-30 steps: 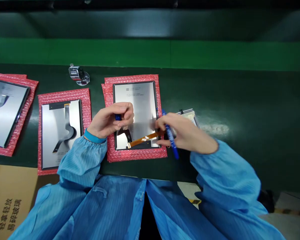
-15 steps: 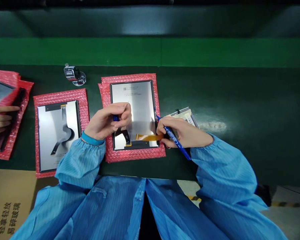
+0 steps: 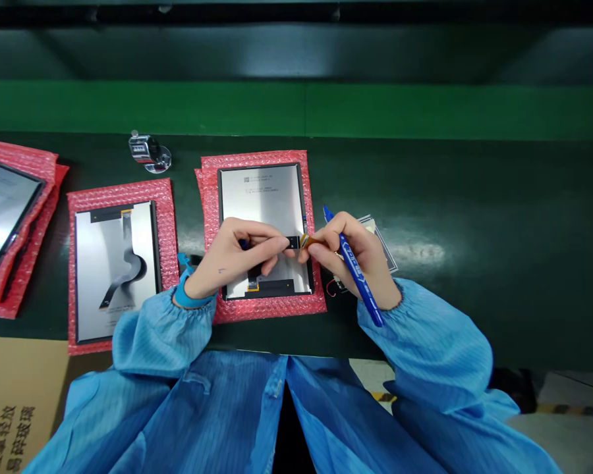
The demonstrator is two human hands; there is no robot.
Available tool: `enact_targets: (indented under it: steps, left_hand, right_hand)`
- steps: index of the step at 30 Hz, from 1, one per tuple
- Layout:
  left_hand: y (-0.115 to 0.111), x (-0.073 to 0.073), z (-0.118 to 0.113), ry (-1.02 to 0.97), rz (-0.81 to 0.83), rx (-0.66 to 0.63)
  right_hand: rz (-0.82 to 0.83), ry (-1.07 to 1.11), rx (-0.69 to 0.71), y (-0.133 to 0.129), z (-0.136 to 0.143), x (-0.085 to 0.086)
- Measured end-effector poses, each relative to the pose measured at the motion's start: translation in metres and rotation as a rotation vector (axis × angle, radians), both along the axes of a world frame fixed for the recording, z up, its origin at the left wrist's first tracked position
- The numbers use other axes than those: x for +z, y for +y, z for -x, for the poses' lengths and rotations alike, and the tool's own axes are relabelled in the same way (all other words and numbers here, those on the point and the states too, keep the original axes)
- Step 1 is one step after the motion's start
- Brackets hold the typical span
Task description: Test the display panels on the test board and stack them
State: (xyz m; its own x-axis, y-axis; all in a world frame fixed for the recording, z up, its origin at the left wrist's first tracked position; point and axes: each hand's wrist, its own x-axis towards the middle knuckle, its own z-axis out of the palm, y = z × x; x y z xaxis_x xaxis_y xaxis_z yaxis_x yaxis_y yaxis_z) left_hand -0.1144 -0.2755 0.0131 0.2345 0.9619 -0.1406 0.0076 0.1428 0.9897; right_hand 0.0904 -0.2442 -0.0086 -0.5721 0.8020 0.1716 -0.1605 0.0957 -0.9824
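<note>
An LCD panel (image 3: pixel 257 197) lies silver back up on red bubble wrap (image 3: pixel 257 310). My left hand (image 3: pixel 242 253) pinches the end of the panel's black flex cable (image 3: pixel 293 242) above its surface. Between the fingers of my right hand (image 3: pixel 358 250) is the orange ribbon cable (image 3: pixel 306 241), its tip right at the black cable's end; I cannot tell whether they are joined. A blue marker pen (image 3: pixel 358 276) is also tucked in my right hand, slanting across it. Something blue is partly hidden in my left hand. A blue wrist strap (image 3: pixel 184 289) circles my left wrist.
Left of my work lies a second panel (image 3: pixel 99 263) on bubble wrap, with more wrapped panels (image 3: pixel 10 204) at the far left. A metal tally counter (image 3: pixel 145 150) stands behind. A small board (image 3: pixel 383 240) sits partly behind my right hand. A cardboard box (image 3: pixel 20 395) is lower left.
My left hand has moved right and now grips the black flex cable. My right hand has lifted the orange ribbon to meet it. The other person's hand at far left has gone from view.
</note>
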Motion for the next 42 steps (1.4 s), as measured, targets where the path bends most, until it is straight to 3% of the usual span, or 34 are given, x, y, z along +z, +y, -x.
enact_targets:
  steps: [6, 22, 34, 42]
  left_hand:
    - [-0.004, 0.000, -0.008, 0.173, -0.081, 0.018]
    - [-0.002, -0.004, -0.008, 0.356, -0.159, -0.021]
    - [-0.006, -0.018, -0.017, 0.294, -0.157, 0.021]
    - [-0.007, -0.012, -0.018, 0.166, -0.074, 0.071]
  right_hand:
    - [-0.030, -0.053, 0.007, -0.002, -0.001, 0.001]
    - [-0.052, -0.129, -0.019, -0.003, -0.002, 0.001]
    - [-0.109, -0.192, -0.068, -0.008, 0.000, 0.000]
    - [-0.088, -0.119, -0.045, -0.004, -0.003, 0.001]
